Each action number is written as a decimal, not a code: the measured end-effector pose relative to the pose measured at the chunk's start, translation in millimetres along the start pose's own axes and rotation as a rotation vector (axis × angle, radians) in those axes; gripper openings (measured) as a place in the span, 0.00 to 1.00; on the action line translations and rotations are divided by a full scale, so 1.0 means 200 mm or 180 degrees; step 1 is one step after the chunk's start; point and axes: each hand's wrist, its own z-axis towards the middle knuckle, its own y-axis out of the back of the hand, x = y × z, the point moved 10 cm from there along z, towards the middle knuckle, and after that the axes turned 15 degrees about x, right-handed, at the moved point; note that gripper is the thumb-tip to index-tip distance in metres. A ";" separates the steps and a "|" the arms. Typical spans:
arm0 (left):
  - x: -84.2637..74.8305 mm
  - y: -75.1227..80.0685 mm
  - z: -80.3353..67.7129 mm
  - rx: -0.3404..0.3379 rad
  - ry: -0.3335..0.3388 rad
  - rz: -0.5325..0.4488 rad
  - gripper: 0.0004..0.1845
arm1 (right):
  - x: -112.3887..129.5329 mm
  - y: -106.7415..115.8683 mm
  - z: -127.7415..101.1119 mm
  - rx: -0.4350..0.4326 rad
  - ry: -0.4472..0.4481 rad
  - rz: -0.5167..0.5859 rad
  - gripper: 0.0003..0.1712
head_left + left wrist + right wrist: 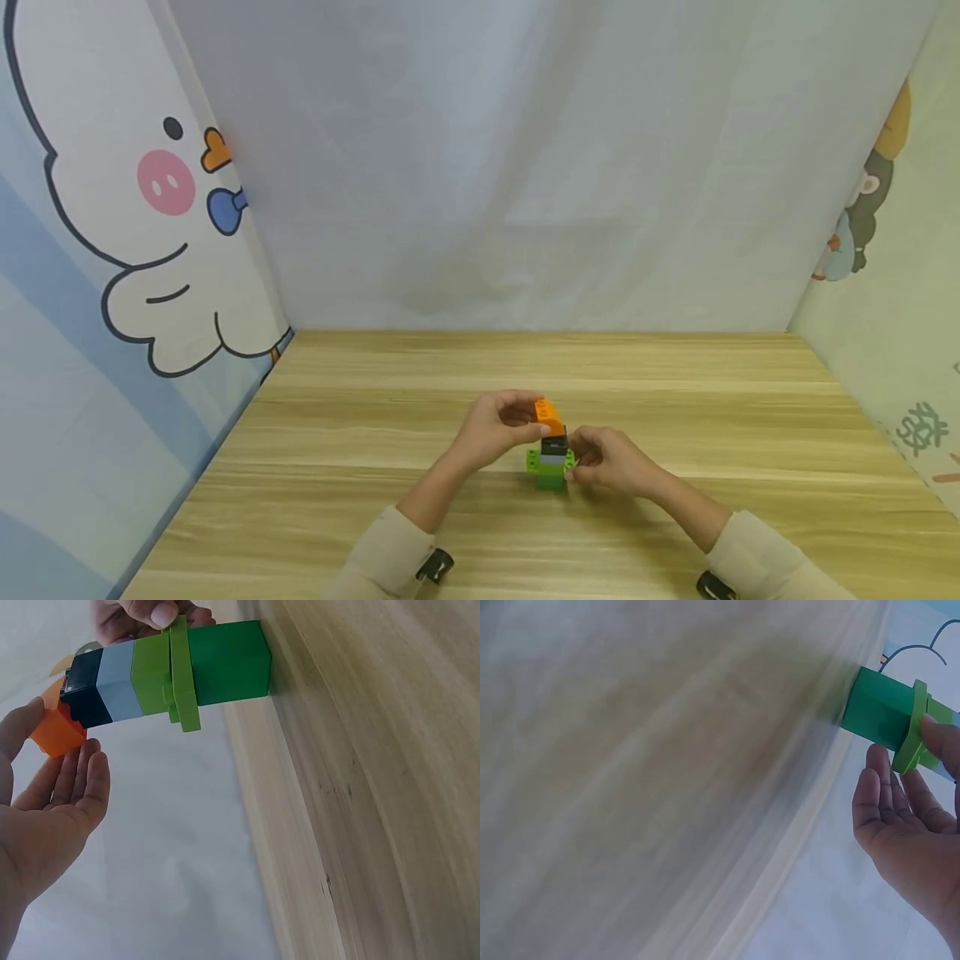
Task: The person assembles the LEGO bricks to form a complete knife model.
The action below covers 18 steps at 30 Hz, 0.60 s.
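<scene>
A small tower of toy building bricks stands on the table. Its base is a dark green brick [229, 664]; over that come a light green plate [184, 675] jutting out at both sides, a light green brick, a grey-blue brick [120, 679] and a black brick [84, 686]. At the top my left hand [491, 429] pinches an orange brick [549, 415] between thumb and fingers, tilted on the black brick with a red strip showing between them. My right hand [611, 462] holds the right end of the light green plate with thumb and fingertips, lower down.
The wood-grain table [337, 433] reaches back to a pale grey curtain [480, 167]. A cloth with a large white cartoon figure [97, 167] hangs at the left, and a pale printed cloth [885, 333] at the right.
</scene>
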 end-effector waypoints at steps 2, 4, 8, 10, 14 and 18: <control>-0.01 -0.01 0.00 0.0023 -0.0050 -0.0004 0.22 | 0.00 0.00 -0.01 -0.0003 0.0004 0.0033 0.19; -0.02 -0.02 0.00 0.0058 -0.0104 -0.0018 0.22 | 0.00 0.00 -0.01 -0.0006 0.0017 0.0045 0.19; -0.08 -0.03 -0.01 0.0151 -0.0253 -0.0081 0.20 | 0.00 0.00 -0.01 0.0018 0.0066 0.0048 0.18; -0.12 -0.04 -0.02 0.0196 -0.0303 -0.0115 0.19 | 0.01 0.00 -0.01 0.0028 0.0077 0.0050 0.17; -0.18 -0.05 -0.04 0.0234 -0.0264 -0.0076 0.19 | 0.00 0.00 -0.01 0.0024 0.0056 0.0042 0.16; -0.20 -0.06 -0.05 0.0210 -0.0202 -0.0014 0.18 | -0.01 0.00 -0.01 0.0008 0.0028 0.0033 0.16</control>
